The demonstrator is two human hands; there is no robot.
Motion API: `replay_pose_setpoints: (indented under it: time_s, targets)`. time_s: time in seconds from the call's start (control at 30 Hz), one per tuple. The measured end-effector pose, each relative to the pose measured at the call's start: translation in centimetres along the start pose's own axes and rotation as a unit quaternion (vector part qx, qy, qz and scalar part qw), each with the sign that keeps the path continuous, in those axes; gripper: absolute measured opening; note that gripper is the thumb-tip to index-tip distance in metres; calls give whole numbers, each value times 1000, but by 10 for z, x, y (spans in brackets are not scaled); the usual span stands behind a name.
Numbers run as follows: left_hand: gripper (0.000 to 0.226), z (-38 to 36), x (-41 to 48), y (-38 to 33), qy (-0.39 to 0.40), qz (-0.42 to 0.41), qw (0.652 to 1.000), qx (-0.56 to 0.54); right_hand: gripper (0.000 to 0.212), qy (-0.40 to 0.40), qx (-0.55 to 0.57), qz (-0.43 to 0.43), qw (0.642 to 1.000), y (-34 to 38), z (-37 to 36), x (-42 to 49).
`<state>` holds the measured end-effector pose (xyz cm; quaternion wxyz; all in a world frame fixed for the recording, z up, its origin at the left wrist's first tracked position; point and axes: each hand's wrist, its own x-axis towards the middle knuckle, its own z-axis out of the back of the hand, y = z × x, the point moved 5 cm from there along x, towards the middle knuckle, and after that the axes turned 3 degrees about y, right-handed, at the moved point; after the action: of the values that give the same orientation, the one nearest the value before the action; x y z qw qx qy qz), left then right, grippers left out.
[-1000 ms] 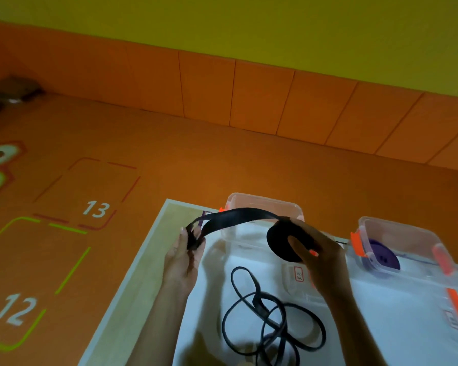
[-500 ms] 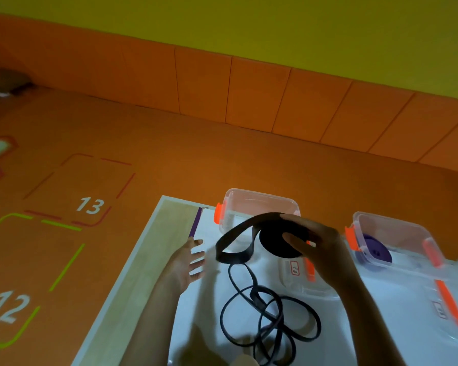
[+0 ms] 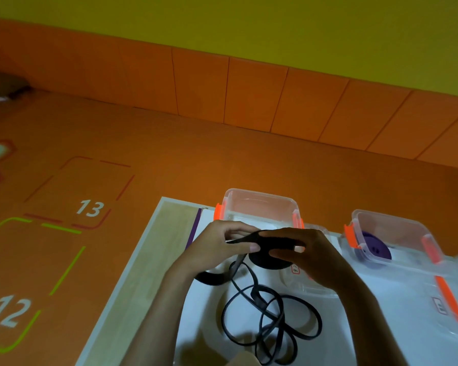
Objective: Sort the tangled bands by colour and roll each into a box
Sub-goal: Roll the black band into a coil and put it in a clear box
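My right hand (image 3: 311, 253) grips a partly wound black band roll (image 3: 271, 261) above the white table (image 3: 397, 313). My left hand (image 3: 218, 250) pinches the black band's free strip just left of the roll. The rest of the black band (image 3: 273, 320) trails down in tangled loops on the table near its front. A clear box with orange clips (image 3: 259, 207) stands behind my hands with nothing seen inside. A second clear box (image 3: 391, 236) to the right holds a rolled purple band (image 3: 376, 249).
Clear lids with orange clips (image 3: 444, 294) lie on the table at the right. The table's wooden edge (image 3: 154, 260) runs along the left, with a purple strip (image 3: 195, 225) beside it. Beyond lies an orange floor with numbers 12 and 13.
My left hand had let go of the strip and lay open on the table; now it has come back up to the roll and pinches the strip again.
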<state>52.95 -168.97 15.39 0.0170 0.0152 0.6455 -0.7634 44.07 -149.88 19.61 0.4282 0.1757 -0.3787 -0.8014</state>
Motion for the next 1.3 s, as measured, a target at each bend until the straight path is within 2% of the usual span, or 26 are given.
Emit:
replay_pose_setpoints:
  time_s: [0.1, 0.23, 0.4, 0.57, 0.63, 0.77, 0.93, 1.13, 1.23, 1.3]
  targets:
    - [42, 5, -4, -3, 22, 8, 999, 36, 56, -4, 26, -17, 1000, -2, 0, 0]
    - [33, 13, -5, -11, 2, 1, 999, 33, 52, -36, 117, -51, 991, -4, 5, 4]
    - [37, 22, -9, -15, 7, 2, 1000, -16, 41, -63, 164, -37, 984, 4, 8, 6]
    - [40, 18, -8, -16, -81, -34, 991, -102, 36, -99, 248, -39, 963, 6, 8, 7]
    - [37, 19, -7, -17, -109, -44, 986, -121, 32, -109, 298, -51, 947, 7, 8, 9]
    - [38, 24, -9, -21, -131, -54, 981, -135, 41, -116, 401, -75, 906, 6, 5, 13]
    - [42, 31, -8, -31, -130, -53, 982, -126, 52, -45, 515, -72, 853, 5, -14, 17]
    - [34, 29, -9, -34, -206, -67, 968, -127, 52, -38, 414, -143, 898, 1, -9, 20]
    - [22, 22, -8, -31, -217, -62, 967, -117, 42, -61, 430, -147, 889, -1, -4, 19]
    - [23, 21, -7, -32, -194, -48, 974, -104, 38, -66, 454, -149, 876, -3, -2, 17]
